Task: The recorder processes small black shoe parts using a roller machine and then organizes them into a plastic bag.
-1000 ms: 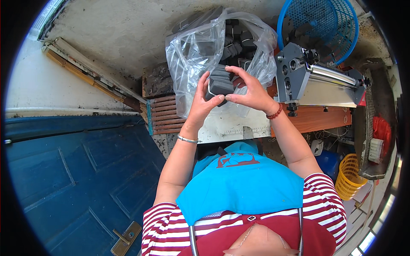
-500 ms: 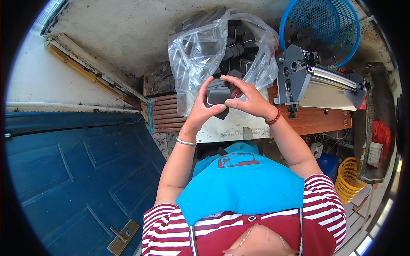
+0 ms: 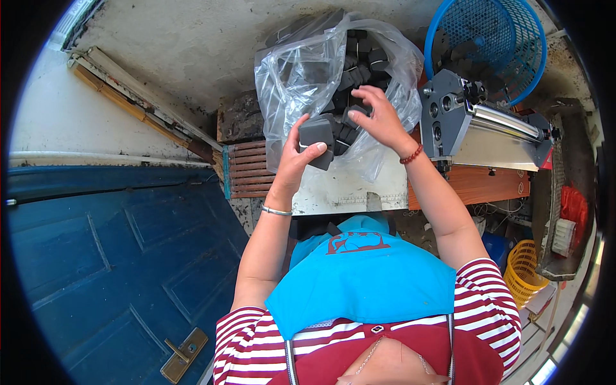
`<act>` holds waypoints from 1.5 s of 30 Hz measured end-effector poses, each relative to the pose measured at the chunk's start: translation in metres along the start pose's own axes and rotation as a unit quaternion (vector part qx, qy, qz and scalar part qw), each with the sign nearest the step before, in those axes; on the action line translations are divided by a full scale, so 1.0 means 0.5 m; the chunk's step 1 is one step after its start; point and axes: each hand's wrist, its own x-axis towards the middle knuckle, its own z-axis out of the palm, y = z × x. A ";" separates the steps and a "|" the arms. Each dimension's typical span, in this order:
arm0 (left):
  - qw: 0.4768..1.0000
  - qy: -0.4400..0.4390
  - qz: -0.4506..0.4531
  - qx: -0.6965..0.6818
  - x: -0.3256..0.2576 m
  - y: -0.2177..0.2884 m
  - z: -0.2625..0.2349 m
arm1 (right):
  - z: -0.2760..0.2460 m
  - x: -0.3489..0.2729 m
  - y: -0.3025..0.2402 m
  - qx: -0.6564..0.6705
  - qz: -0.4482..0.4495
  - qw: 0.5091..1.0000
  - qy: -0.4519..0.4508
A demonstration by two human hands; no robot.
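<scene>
My left hand (image 3: pixel 296 157) is closed round a stack of dark grey square pads (image 3: pixel 316 136), thumb across its near face, with a thin pale band round the stack. Up and to the right, my right hand (image 3: pixel 382 119) is open over the mouth of a clear plastic bag (image 3: pixel 282 77). Its thumb and fingers are apart, the thumb beside a dark block (image 3: pixel 355 118); whether they touch I cannot tell. Inside the bag lie several banded dark grey bundles (image 3: pixel 350 78).
A white board (image 3: pixel 327 194) forms the near edge of the bench, with wooden slats (image 3: pixel 250 170) at left. On the right stand a metal roller machine (image 3: pixel 487 122) and a blue basket (image 3: pixel 545 38) holding dark pieces. A yellow basket (image 3: pixel 523 276) sits lower right; a blue door (image 3: pixel 115 256) is at left.
Both hands were round the stack before. My right hand has let go and moved up and right over the bag. My left hand keeps the stack and has shifted slightly left.
</scene>
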 end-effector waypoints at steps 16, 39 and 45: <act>0.990 0.046 0.065 -0.120 0.042 0.036 -0.035 | 0.052 0.158 0.107 -0.238 0.211 0.948 0.011; 0.942 -0.056 -0.020 -0.330 0.007 0.032 0.037 | 0.092 -0.088 -0.055 0.325 0.121 0.935 0.077; 0.937 -0.125 -0.028 -0.325 -0.020 0.038 0.009 | 0.063 -0.140 -0.097 0.419 0.140 0.894 -0.075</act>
